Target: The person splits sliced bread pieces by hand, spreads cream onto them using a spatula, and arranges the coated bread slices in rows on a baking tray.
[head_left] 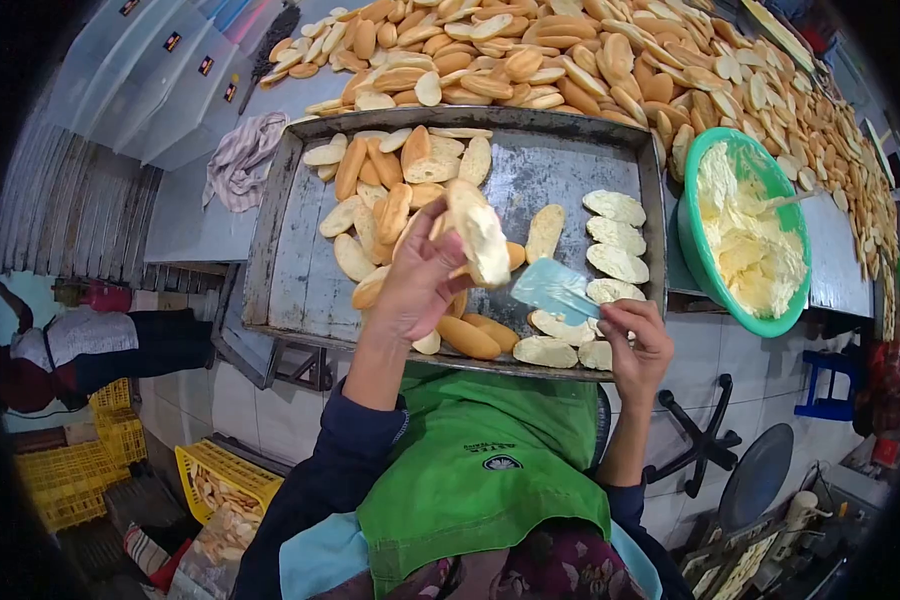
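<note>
My left hand point(425, 275) holds up a halved bread slice point(478, 235) with pale cream on part of its cut face. In my right hand point(638, 345) is a light blue spatula point(553, 289), its blade smeared with cream and close to the slice but apart from it. Both hands are over a metal tray point(310, 262). Plain bread halves point(395, 212) lie loosely heaped in its left part. Along the right side lie several cream-coated slices point(616, 235), most of them in a column. One uncoated slice point(544, 233) lies beside that column.
A green bowl of cream point(685, 228) stands right of the tray. Beyond it spreads a large bread pile point(570, 60). A striped cloth point(245, 160) and clear plastic bins point(160, 80) are at upper left. Yellow crates point(70, 475) and another person point(100, 345) are further left.
</note>
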Action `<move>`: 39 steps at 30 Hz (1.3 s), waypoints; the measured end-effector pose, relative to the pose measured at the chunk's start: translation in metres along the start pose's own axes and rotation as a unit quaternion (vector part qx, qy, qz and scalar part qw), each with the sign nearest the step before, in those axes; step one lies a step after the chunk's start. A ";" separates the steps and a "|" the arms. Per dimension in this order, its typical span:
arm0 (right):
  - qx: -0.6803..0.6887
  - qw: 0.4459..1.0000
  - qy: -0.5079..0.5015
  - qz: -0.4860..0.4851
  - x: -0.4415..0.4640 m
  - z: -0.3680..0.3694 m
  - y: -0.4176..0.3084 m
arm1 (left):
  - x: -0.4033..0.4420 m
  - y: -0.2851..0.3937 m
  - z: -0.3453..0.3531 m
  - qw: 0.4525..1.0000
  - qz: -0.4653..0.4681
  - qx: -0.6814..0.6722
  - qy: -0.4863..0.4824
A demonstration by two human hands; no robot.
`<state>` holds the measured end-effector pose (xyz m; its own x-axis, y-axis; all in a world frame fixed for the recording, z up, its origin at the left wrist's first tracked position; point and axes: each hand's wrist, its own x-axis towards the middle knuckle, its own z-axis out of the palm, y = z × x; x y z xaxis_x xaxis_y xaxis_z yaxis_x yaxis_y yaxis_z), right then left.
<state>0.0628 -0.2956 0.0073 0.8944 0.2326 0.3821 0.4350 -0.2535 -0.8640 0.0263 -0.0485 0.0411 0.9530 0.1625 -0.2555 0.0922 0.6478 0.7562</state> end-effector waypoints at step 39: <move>0.284 0.896 0.289 0.182 -0.029 -0.049 0.013 | 0.233 -0.108 0.044 0.716 0.147 0.679 -0.068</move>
<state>0.0479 -0.3513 0.0009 0.9424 -0.3344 0.0053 0.1266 0.3420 -0.9311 0.2510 -0.1138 -0.0735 0.9996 0.0095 0.0260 -0.0106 -0.7356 0.6773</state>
